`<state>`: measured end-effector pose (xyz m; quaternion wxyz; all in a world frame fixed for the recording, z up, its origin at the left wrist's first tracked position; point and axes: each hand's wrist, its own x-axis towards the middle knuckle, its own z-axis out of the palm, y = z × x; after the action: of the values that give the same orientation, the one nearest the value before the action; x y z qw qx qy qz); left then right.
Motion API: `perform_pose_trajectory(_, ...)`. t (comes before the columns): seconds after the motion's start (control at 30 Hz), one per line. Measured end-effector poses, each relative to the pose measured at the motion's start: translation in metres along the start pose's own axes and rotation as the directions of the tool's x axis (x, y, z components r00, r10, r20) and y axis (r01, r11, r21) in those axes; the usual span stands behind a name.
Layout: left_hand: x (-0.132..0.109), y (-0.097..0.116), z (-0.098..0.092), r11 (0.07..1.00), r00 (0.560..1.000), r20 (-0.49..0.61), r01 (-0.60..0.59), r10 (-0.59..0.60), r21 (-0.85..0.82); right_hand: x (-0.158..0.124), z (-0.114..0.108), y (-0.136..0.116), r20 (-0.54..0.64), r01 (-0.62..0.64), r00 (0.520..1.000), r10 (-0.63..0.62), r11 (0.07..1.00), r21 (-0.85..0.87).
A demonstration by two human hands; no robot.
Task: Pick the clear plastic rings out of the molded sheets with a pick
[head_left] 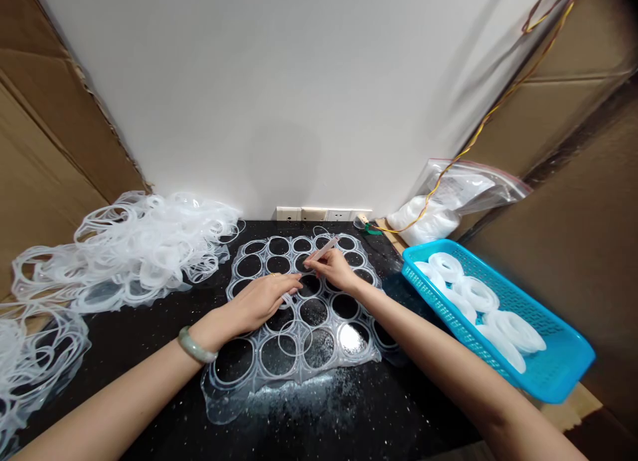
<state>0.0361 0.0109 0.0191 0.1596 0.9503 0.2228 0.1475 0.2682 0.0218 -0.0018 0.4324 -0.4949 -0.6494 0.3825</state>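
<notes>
A translucent silicone-like sheet point(300, 325) with rows of round openings lies on the black speckled table. My left hand point(262, 300) rests on its left-middle part, fingers stretched out and pressing down. Thin white rings point(288, 301) show beside the left thumb; whether it grips them I cannot tell. My right hand point(335, 268) is closed around a slim white pen-like tool point(326, 247), held slanting over an opening right of the left fingertips. The tool's lower end is hidden by the fingers. A loose thin ring point(294, 338) lies across the sheet's front part.
A heap of ringed translucent scraps point(159, 248) covers the left side. At right stands a blue plastic basket point(563, 361) with several bundles of white rings point(513, 331). Behind it are a clear zip bag point(463, 185), wall sockets point(314, 214) and a hanging yellow-brown wire point(478, 132). Cardboard flanks both sides.
</notes>
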Motion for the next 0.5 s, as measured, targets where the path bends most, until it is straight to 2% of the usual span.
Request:
perform_pose_trajectory(0.13, 0.0055, -0.0071, 0.0050, 0.999, 0.999, 0.030, -0.016, 0.015, 0.036, 0.0032, 0.0049, 0.0050, 0.012, -0.029, 1.000, 0.029, 1.000, 0.010)
perform_pose_trajectory(0.3, 0.0070, -0.0092, 0.0090, 0.999, 1.000, 0.015, -0.012, 0.012, 0.032, 0.0025, 0.0044, 0.0065, 0.008, -0.027, 1.000, 0.027, 1.000, -0.008)
perform_pose_trajectory(0.5, 0.0072, -0.0089, 0.0097, 0.999, 1.000, 0.023, -0.007, 0.006, 0.032, -0.0002, 0.0042, 0.0064, 0.026, 0.039, 0.999, -0.036, 0.990, -0.138)
